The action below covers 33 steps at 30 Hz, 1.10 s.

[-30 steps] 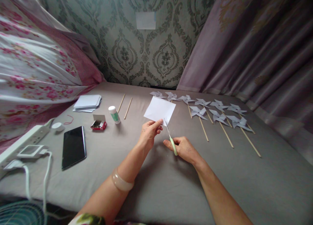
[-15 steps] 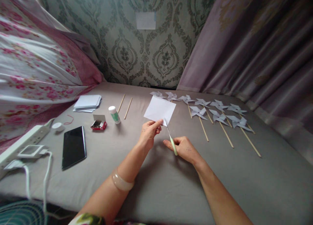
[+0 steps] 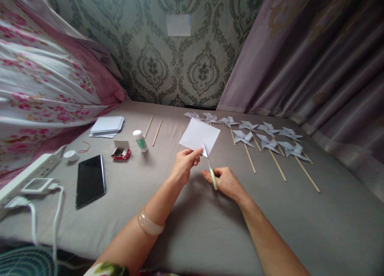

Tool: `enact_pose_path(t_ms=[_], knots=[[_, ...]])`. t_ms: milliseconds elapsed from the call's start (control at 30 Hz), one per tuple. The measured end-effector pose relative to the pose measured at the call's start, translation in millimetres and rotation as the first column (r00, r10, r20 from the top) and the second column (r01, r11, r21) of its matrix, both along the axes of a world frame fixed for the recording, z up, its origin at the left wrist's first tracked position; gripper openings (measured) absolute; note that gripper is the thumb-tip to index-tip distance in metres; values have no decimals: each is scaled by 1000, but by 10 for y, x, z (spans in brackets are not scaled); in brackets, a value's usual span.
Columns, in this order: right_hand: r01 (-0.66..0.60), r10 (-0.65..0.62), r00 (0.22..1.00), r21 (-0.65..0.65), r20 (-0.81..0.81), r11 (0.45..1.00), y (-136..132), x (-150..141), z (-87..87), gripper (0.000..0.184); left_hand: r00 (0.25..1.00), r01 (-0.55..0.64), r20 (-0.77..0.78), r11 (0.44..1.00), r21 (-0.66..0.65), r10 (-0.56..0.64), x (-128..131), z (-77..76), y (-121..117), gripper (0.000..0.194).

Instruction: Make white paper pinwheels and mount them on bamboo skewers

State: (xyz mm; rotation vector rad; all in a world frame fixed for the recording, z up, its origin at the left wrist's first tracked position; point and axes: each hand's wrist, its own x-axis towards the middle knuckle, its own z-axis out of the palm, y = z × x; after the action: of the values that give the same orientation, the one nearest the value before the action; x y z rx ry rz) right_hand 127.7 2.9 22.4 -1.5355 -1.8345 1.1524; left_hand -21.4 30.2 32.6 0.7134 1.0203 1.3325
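My left hand (image 3: 186, 163) pinches the near corner of a square white sheet of paper (image 3: 198, 133), thumb on top. The sheet is held up over the grey cloth. In my right hand (image 3: 223, 181) is a pair of scissors (image 3: 213, 178) with pale green handles, my fingers in the loops. Its blades reach over the sheet's near edge, close to my left thumb; how deep the cut runs I cannot tell. Several white paper pinwheels (image 3: 243, 137) on wooden sticks lie in rows to the right.
Left of my hands are a glue stick (image 3: 140, 141), a small red box of pins (image 3: 121, 152), two wooden sticks (image 3: 157, 133) and a stack of paper (image 3: 107, 126). Nearer lie a black phone (image 3: 91, 181), a white lid (image 3: 71, 156) and a power strip (image 3: 30, 176) with cables.
The paper has shifted slightly to the right, together with my left hand. The scissors' blades sit a little differently against the sheet; my right hand has barely moved.
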Motion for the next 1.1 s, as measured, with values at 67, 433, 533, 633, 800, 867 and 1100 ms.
enact_pose_path(t_ms=[67, 433, 533, 633, 800, 867, 1100], knots=[[2, -2, 1000, 6, 6, 1000, -1, -1, 2, 50, 1000, -2, -4, 1000, -3, 2, 0, -2, 1, 32], [32, -34, 998, 44, 57, 999, 1, -2, 7, 54, 1000, 0, -3, 1000, -3, 0, -14, -27, 15, 31], [36, -40, 997, 53, 71, 998, 0, -4, 4, 55, 1000, 2, -2, 1000, -5, -2, -12, -26, 17, 32], [40, -44, 996, 59, 73, 997, -5, -10, 11, 55, 1000, 3, 8, 1000, -11, -3, -11, -27, 18, 32], [49, -53, 996, 67, 67, 997, -12, -23, 25, 54, 999, -4, 40, 1000, -28, 5, -5, -39, 25, 30], [51, -55, 996, 64, 70, 997, -11, -24, 24, 53, 998, -5, 54, 999, -42, 7, -1, -45, 32, 30], [51, -56, 994, 48, 90, 998, -4, -17, 14, 52, 995, -13, 100, 997, -76, 21, 4, -45, 42, 34]])
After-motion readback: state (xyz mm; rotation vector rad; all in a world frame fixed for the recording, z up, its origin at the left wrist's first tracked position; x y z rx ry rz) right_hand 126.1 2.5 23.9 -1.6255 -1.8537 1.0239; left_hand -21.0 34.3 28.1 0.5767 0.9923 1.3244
